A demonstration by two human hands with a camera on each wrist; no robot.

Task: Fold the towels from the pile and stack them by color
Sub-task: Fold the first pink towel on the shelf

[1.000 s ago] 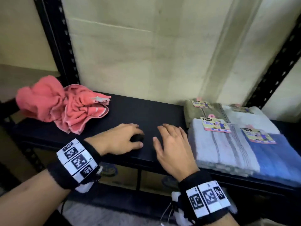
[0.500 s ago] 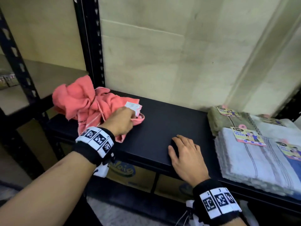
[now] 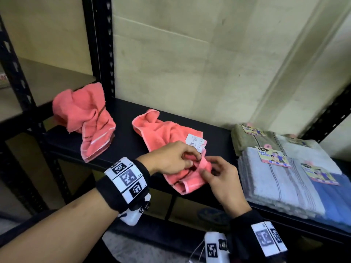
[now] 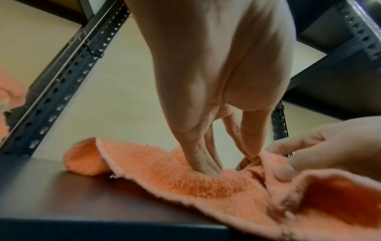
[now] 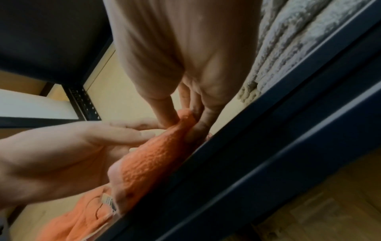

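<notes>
Both hands work the near corner of the coral towel (image 3: pixel 167 135): right hand (image 3: pixel 220 179) pinching it, left hand (image 3: pixel 171 158) gripping alongside, the rest trailing back-left across the shelf (image 3: pixel 121 137).

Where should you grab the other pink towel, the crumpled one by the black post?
Probably the striped hem hanging toward the shelf's front edge on the crumpled pink towel. Come from the front with the left hand: that flat edge faces you, while the top is bunched into folds.
</notes>
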